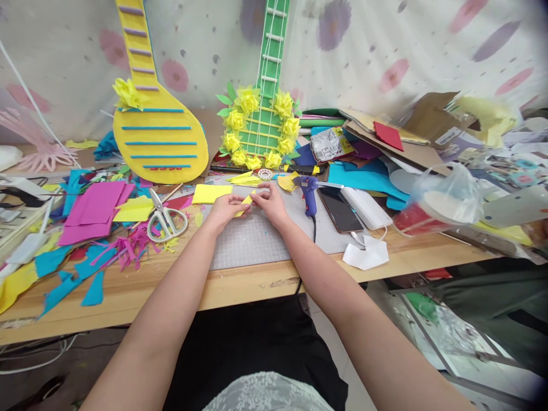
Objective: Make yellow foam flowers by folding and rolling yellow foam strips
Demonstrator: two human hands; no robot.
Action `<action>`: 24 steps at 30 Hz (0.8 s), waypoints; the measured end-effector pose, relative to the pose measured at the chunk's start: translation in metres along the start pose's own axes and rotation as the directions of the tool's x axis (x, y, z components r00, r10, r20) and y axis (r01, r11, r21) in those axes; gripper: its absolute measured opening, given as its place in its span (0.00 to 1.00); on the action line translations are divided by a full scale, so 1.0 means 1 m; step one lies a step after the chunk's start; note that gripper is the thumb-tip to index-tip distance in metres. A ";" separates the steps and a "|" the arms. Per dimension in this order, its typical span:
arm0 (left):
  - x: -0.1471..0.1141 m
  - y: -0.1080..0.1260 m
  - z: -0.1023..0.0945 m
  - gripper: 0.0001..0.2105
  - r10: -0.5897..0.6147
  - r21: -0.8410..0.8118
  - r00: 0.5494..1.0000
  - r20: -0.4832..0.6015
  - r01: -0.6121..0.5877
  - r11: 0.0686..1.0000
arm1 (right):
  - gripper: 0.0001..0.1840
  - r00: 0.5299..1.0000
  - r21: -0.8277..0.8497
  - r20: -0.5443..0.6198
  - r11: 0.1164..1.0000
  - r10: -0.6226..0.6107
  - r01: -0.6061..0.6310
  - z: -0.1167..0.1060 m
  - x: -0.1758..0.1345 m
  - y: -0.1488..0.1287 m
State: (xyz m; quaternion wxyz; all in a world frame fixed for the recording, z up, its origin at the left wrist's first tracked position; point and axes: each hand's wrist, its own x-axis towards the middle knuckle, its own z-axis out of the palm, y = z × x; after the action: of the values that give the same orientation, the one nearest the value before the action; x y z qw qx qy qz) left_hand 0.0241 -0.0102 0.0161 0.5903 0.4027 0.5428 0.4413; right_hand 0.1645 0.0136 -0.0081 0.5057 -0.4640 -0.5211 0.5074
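a small yellow strip (pixel 245 204) of felt-like sheet, narrow and slightly bent, is held at the centre of the frame over a grey mat (pixel 252 240). its lower end is pinched by the left hand (pixel 225 208), fingers pressed together on it; its upper end is pinched by the right hand (pixel 269 204) in the same way. a yellow sheet (pixel 209 193) is seen just left of the hands, and scissors (pixel 165 220) lie further left among pink and blue scraps. a glue gun (pixel 309 191) and a phone (pixel 339 209) are placed to the right. two guitar shapes, yellow (pixel 158 137) and green (pixel 268 85), are propped at the upper middle.
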 end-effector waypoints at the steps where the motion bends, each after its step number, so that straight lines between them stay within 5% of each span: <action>1: -0.001 0.000 0.000 0.12 -0.001 0.002 1.000 -0.001 0.001 1.000 | 0.18 1.000 -0.002 0.003 1.000 -0.003 0.003 0.000 0.000 0.000; 19: 0.000 0.001 0.009 0.17 0.031 -0.013 0.996 -0.088 -0.032 0.999 | 0.22 1.000 0.021 0.011 1.000 -0.013 0.013 0.002 0.000 0.001; 24: 0.002 -0.002 0.008 0.20 0.061 0.035 0.988 -0.141 -0.057 0.998 | 0.28 0.996 0.076 0.088 0.997 0.015 -0.022 0.005 -0.003 -0.002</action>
State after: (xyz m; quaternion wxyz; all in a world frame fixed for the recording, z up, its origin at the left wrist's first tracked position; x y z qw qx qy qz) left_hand 0.0325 -0.0091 0.0141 0.5305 0.3954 0.5780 0.4776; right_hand 0.1596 0.0099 -0.0064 0.4950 -0.4263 -0.5185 0.5517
